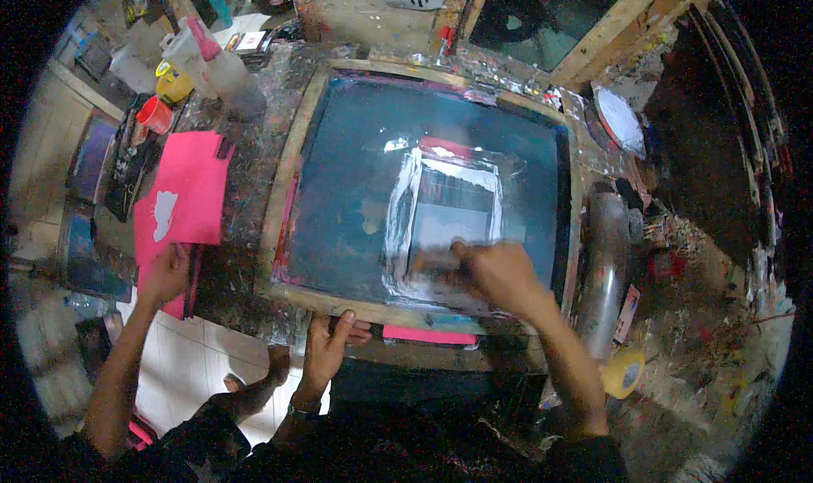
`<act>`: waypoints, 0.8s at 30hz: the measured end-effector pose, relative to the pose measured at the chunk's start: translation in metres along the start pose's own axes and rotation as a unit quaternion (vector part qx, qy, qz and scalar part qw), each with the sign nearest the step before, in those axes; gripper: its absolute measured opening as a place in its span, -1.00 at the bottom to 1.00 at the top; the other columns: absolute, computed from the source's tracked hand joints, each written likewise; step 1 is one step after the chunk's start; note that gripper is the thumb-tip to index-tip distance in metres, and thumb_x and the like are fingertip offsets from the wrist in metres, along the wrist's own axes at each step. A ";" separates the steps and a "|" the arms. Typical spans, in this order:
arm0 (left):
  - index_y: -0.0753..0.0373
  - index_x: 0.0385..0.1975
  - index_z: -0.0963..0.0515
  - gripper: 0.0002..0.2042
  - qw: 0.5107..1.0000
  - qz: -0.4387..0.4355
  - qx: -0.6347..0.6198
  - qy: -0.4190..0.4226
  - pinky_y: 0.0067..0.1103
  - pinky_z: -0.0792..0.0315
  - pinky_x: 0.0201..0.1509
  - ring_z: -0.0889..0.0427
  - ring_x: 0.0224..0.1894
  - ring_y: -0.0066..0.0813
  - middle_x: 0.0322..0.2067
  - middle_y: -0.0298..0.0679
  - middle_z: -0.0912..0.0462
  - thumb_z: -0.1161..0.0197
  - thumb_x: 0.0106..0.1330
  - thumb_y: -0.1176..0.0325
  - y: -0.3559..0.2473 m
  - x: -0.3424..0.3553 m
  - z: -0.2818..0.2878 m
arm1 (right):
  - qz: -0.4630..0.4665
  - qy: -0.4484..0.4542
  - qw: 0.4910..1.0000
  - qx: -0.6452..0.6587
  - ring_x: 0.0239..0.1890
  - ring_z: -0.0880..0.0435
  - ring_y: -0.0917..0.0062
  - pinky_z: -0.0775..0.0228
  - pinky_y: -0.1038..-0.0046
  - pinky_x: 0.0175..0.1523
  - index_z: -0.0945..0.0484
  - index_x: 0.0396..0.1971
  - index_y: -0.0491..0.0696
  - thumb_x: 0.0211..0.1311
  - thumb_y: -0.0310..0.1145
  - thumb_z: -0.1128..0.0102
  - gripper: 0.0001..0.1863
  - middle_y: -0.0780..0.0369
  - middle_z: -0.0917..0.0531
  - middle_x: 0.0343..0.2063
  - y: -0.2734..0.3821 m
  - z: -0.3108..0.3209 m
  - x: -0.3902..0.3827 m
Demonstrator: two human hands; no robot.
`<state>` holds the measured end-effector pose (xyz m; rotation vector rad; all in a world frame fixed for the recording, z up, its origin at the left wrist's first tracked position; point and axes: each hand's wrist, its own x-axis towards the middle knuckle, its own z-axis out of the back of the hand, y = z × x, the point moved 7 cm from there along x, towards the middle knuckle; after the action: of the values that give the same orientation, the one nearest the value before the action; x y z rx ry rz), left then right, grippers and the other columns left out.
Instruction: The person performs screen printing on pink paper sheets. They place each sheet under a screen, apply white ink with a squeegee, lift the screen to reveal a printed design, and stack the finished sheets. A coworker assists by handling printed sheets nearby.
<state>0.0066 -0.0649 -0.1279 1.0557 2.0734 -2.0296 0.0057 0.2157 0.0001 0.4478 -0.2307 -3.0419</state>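
Note:
A screen-printing frame (298,174) with wooden edges and blue-green mesh lies on the table before me. My left hand (324,349) grips its near edge, thumb up against the wood. My right hand (501,273) is closed round a squeegee (436,267), smeared by motion, over the near part of the mesh. White ink (400,216) borders a pale rectangular area in the middle. Part of a pink piece (430,335) shows below the frame's near edge. At the left, another person's hand (172,273) is at a pink sheet (193,174) bearing a white shape.
A translucent bottle (222,74) and a red cup (155,114) stand at the back left. To the right are a round white-topped container (620,117), a shiny cylinder (605,267) and a yellow tape roll (623,374). A person's foot (278,364) shows low on the left.

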 end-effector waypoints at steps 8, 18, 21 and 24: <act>0.37 0.14 -0.35 -0.66 0.999 0.020 0.038 0.015 -0.46 -0.69 -0.21 -0.78 -0.28 -0.28 -0.22 0.02 -0.71 -0.08 0.59 0.23 -0.016 0.001 -0.003 | -0.086 -0.188 0.976 -0.070 -0.32 -0.73 0.03 -0.52 0.03 -0.26 -0.44 -0.07 -0.01 0.27 -0.07 -0.30 -0.59 0.06 -0.74 -0.30 -0.070 0.024 0.076; 0.40 -0.01 -0.43 -0.71 0.995 -0.088 0.031 -0.024 -0.52 -0.64 -0.33 -0.74 -0.40 -0.35 -0.34 -0.04 -0.71 -0.14 0.56 0.25 -0.028 -0.002 -0.008 | -0.014 -0.213 0.974 -0.072 -0.29 -0.75 0.19 -0.56 0.15 0.01 -0.45 -0.21 0.00 0.10 -0.13 -0.41 -0.61 0.17 -0.67 -0.32 0.043 -0.031 -0.052; 0.36 -0.05 -0.39 -0.74 0.990 -0.130 0.014 -0.051 -0.53 -0.62 -0.35 -0.73 -0.43 -0.37 -0.37 -0.04 -0.70 -0.12 0.57 0.24 -0.028 -0.007 -0.003 | -0.046 -0.296 0.952 -0.069 -0.08 -0.68 0.35 -0.01 -0.21 0.38 -0.55 -0.11 0.00 0.17 0.03 -0.38 -0.53 0.24 -0.64 -0.30 0.061 0.009 -0.076; 0.31 -0.08 -0.30 -0.76 0.979 -0.201 -0.016 -0.036 -0.52 -0.60 -0.34 -0.72 -0.42 -0.33 -0.39 -0.02 -0.68 -0.09 0.58 0.25 -0.052 -0.025 -0.009 | -0.133 -0.388 0.910 -0.058 -0.14 -0.61 0.40 0.09 -0.17 0.37 -0.60 -0.13 -0.03 0.14 0.15 -0.38 -0.45 0.26 -0.61 -0.33 0.075 0.021 -0.100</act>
<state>0.0040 -0.0620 -0.0693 0.5784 2.4295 -2.1471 0.0979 0.1527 0.0599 -0.8298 -0.0098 -3.2891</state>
